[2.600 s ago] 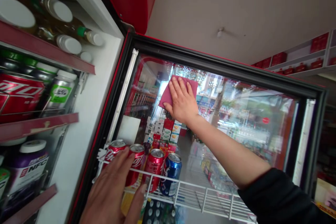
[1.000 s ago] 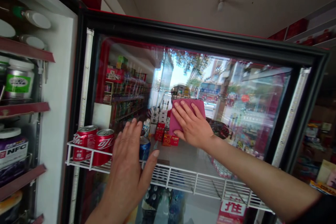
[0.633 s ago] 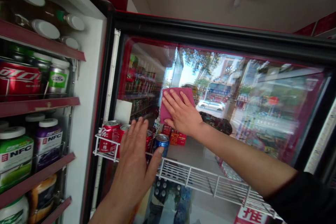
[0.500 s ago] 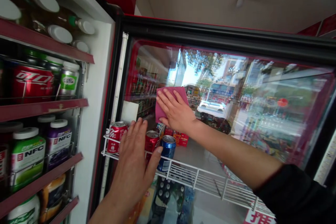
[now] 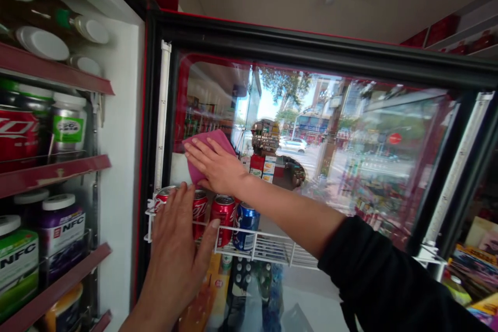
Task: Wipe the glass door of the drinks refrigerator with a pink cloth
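Note:
A glass fridge door stands swung open in front of me. My right hand presses a pink cloth flat against the inner glass near the door's left edge. Below it, my left hand lies with spread fingers against the white wire rack on the door, partly covering the red cola cans. A blue can stands at the right end of that row.
To the left, the fridge's red shelves carry NFC juice bottles, cola cans and white-capped bottles. The glass shows reflections of a street and shop shelves. More goods sit at the lower right.
My right hand slid the cloth down from the upper glass, then leftward across it to the door's left edge. My left hand stayed by the cans on the rack.

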`<state>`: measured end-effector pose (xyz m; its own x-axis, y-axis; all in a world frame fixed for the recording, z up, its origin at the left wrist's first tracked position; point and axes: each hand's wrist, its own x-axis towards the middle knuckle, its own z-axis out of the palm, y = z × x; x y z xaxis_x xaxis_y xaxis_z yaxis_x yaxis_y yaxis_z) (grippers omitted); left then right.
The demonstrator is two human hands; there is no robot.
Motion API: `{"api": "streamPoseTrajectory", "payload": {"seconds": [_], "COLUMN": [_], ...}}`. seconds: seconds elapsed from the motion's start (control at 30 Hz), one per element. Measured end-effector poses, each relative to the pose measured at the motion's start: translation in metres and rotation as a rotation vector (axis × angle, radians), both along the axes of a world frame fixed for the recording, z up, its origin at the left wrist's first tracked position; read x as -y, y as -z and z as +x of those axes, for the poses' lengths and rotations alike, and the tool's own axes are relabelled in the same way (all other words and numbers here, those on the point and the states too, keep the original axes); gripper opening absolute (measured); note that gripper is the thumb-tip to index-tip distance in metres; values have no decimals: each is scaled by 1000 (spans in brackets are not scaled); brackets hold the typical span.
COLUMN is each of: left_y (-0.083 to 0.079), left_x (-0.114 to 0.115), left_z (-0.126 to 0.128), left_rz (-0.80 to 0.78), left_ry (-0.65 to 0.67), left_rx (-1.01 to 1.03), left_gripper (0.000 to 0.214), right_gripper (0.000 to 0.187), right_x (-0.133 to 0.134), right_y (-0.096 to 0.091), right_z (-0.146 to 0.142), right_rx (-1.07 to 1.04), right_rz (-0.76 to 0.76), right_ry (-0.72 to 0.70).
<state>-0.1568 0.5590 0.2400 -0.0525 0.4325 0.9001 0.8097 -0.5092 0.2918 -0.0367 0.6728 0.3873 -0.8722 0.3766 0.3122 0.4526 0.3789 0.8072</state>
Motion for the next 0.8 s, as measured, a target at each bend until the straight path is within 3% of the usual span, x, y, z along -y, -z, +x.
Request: {"api": "streamPoseTrajectory", "payload": {"seconds": [0.13, 0.27, 0.5, 0.8], "left_y": [-3, -9, -25, -39], "left_x": [-1, 11, 31, 36], "left_z": [12, 32, 78, 164], "left_rz": [7, 6, 49, 74], "left_ry": [15, 36, 64, 149], "left_rx": [6, 18, -15, -79], "left_gripper": [78, 80, 78, 80], "right_gripper": [73, 70, 78, 88], "right_x": [-1, 4, 33, 72], "right_y": [3, 4, 5, 7], "right_z": [17, 55, 144, 264], "right_rx": [-32, -90, -172, -199], "right_rz": [20, 37, 54, 99], "right_ry": [-50, -102, -67, 35]}}
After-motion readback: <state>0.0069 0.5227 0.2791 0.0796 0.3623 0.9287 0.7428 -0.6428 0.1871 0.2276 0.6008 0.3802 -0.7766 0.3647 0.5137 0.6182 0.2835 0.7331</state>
